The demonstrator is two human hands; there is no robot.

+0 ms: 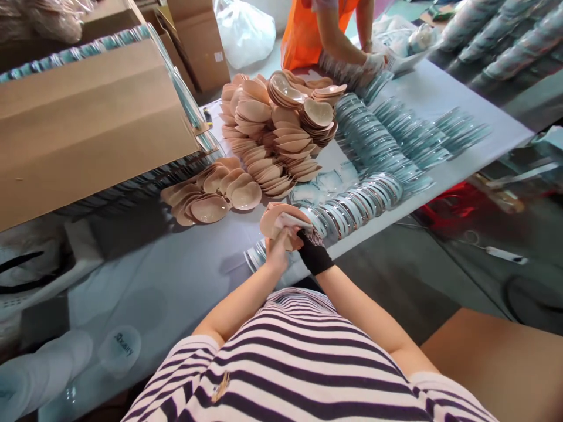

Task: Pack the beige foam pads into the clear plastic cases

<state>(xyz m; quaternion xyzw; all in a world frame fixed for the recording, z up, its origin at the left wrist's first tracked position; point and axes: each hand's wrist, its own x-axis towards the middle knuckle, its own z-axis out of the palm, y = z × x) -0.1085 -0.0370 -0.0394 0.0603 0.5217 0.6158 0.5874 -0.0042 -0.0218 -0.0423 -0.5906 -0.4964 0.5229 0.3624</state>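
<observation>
White table [176, 281]: both hands closed on beige pad [277, 215].

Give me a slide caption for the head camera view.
Both hands, bare left hand and black-gloved right hand, hold a beige rounded foam pad over the white table.

Peach-beige pads [281, 132], teal-rimmed clear lids [378, 140], striped shirt [303, 363]

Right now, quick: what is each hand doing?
Left hand: closed on the beige pad, bare fingers gripping its near edge.
Right hand: in a black glove, also holding the same beige pad.
</observation>
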